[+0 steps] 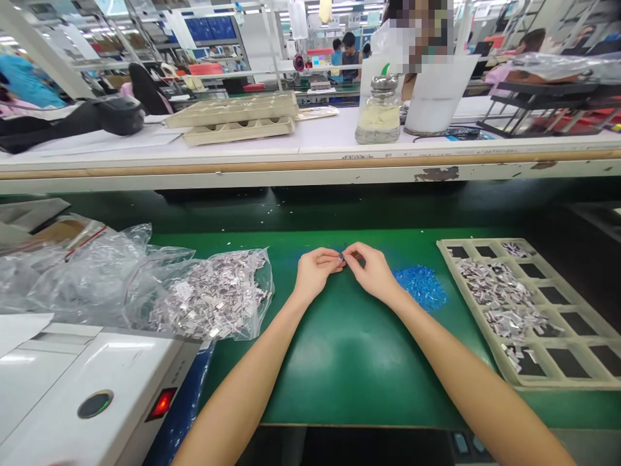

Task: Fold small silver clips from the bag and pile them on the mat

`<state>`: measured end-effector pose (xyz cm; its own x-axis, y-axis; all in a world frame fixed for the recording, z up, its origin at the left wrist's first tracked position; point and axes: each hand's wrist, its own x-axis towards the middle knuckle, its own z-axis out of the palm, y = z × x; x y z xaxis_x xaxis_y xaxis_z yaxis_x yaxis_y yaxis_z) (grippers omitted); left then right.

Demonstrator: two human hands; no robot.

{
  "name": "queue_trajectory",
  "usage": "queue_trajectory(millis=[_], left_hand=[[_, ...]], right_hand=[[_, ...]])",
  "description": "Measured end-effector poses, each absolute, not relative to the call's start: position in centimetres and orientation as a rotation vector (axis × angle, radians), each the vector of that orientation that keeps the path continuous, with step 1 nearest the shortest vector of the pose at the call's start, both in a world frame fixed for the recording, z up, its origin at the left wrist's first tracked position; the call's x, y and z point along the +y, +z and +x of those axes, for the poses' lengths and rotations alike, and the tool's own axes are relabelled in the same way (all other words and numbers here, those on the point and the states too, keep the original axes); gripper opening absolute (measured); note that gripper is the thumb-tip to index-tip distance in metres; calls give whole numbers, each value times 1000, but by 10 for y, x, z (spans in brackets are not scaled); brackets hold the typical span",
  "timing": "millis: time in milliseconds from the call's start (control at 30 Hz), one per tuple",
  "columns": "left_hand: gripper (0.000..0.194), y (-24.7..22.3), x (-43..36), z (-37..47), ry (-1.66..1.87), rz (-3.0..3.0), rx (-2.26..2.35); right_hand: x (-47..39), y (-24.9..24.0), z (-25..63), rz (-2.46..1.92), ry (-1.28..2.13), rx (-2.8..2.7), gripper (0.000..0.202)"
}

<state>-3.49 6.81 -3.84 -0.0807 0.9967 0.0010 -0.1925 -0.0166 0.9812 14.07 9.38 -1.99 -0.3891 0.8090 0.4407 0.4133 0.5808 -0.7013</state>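
My left hand [314,272] and my right hand [372,268] meet above the green mat [339,362], fingertips pinched together on one tiny dark part [342,257]. Its details are too small to make out. Just right of my right hand lies a pile of small blue pieces [422,287]. Left of my left hand, a clear plastic bag [213,294] holds a heap of small silvery parts. A pale compartment tray [478,317] at the right has similar silvery parts in several of its compartments.
A white machine [116,369] with a lit red switch stands at the lower left. Crumpled plastic bags [82,272] lie behind it. The shelf [320,145] above bears stacked trays [237,120] and a glass jar [379,113]. People sit in the background.
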Motion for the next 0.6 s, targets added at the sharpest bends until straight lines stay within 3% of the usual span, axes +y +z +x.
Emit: queue_trajectory(millis=[600], left_hand=[[37, -38, 64, -36, 1307, 1091, 1121]], right_hand=[[92, -29, 139, -993, 559, -1970, 13]])
